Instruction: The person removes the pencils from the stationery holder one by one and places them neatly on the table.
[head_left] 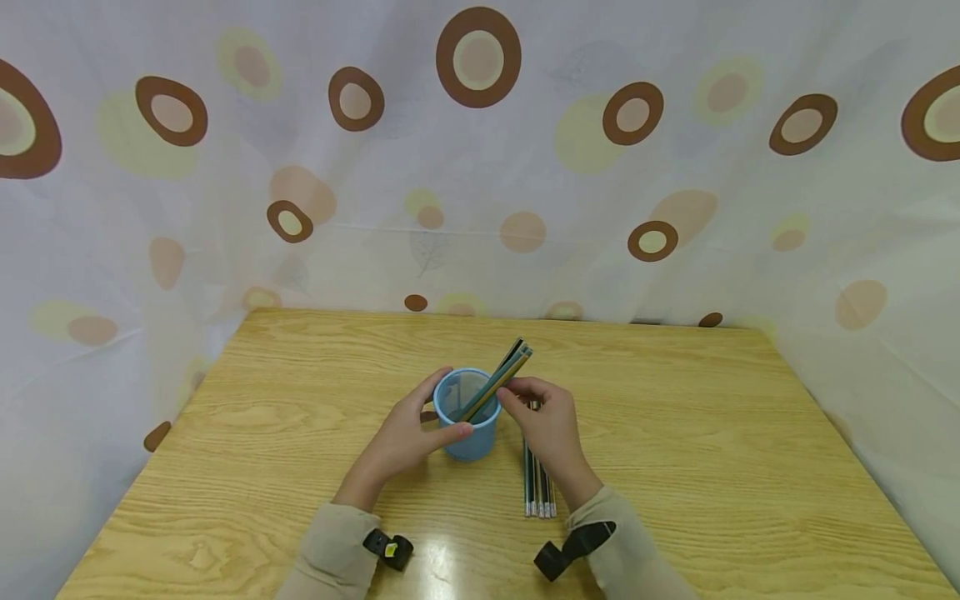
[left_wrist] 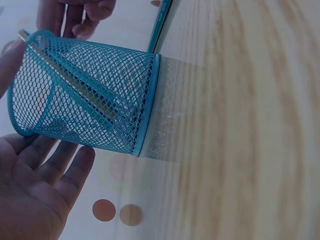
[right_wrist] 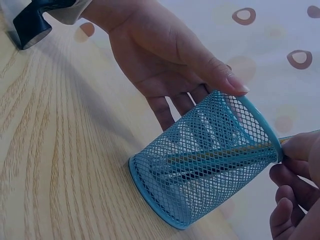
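The right hand [head_left: 550, 421] seems to pinch, thumb against fingertips, a bundle of slim green-and-gold pencils [head_left: 495, 387] at the rim of a round light-blue mesh cup [head_left: 471, 447]. The left hand [head_left: 407, 431] grips the cup's other side, thumb near the rim, presumably to steady it upright. The bundle stands inside, its long axis slanting, upper ends leaning far and rightward. Beside the cup, more striped pencils [head_left: 537, 483] lie on the wood-grain tabletop [head_left: 337, 358], silver ends toward the person.
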